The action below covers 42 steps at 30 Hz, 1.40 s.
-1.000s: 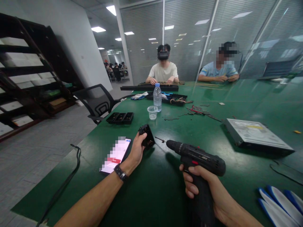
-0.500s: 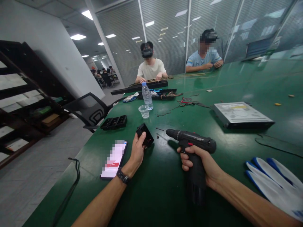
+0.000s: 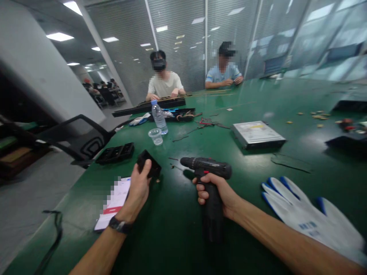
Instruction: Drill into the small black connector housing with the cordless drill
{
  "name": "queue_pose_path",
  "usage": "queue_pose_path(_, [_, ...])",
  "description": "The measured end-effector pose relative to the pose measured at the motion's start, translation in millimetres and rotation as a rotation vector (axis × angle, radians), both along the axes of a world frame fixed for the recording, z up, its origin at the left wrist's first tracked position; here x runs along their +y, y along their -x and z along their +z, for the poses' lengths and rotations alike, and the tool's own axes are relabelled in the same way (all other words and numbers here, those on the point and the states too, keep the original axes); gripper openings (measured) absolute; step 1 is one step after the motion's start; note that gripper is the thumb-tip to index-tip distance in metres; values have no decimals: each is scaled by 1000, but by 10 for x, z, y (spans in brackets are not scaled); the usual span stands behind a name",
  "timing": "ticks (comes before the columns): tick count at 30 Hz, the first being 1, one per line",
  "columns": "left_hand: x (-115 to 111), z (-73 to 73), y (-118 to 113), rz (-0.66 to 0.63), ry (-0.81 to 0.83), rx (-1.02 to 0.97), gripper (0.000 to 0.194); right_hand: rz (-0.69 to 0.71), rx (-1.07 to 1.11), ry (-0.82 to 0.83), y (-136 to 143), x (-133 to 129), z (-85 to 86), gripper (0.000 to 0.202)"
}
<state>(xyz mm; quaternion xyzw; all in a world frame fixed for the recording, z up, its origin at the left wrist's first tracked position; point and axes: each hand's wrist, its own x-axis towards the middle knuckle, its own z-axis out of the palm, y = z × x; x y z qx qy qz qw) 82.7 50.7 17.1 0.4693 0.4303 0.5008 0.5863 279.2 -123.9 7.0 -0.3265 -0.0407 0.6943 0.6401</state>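
Note:
A small black box-shaped part (image 3: pixel 153 165) is gripped in my left hand (image 3: pixel 140 187), thumb over its near side, tilted above the green table. My right hand (image 3: pixel 213 193) is wrapped around the handle of a black cordless drill (image 3: pixel 209 168), index finger near the red-marked trigger area. The drill's thin bit points left toward the black part, with a gap between them. Small bits (image 3: pixel 172 166) lie on the table below the drill tip. Beside my left wrist lies a lit phone (image 3: pixel 114 202). Farther left is a black compartment tray (image 3: pixel 116 153).
A clear cup (image 3: pixel 156 136) and a water bottle (image 3: pixel 159 118) stand ahead. At the right lie a silver disc drive (image 3: pixel 258 133) and white-blue gloves (image 3: pixel 309 221). Two people sit across the table (image 3: pixel 183 236), behind a black tool tray (image 3: pixel 180 115) and long dark strips.
My view has swung to the right, so the scene sits farther left and more of the table's right side shows. Both hands keep their holds.

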Motion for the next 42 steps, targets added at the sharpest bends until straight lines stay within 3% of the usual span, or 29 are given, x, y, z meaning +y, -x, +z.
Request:
queue_pose_path(5, [131, 30, 53, 129, 82, 20, 24, 19, -13, 9, -24, 48, -55, 23])
queue_pose_path(12, [-57, 42, 172, 35, 121, 96, 38, 14, -17, -3, -16, 47, -74, 30])
queue_pose_path(19, [-69, -123, 179, 9, 125, 151, 52, 4, -3, 2, -9, 42, -64, 27])
queue_pose_path(24, [-7, -127, -11, -50, 99, 132, 50, -6, 1, 4, -8, 43, -59, 22])
queue_pose_path(30, [81, -96, -395, -26, 66, 60, 46, -42, 4, -7, -2, 36, -56, 21])
queue_pose_path(37, [245, -176, -803, -98, 9, 40, 59, -112, 34, -31, -51, 60, -75, 29])
queue_pose_path(42, [266, -163, -966, -146, 27, 1, 58, -169, 52, -21, -77, 82, -58, 31])
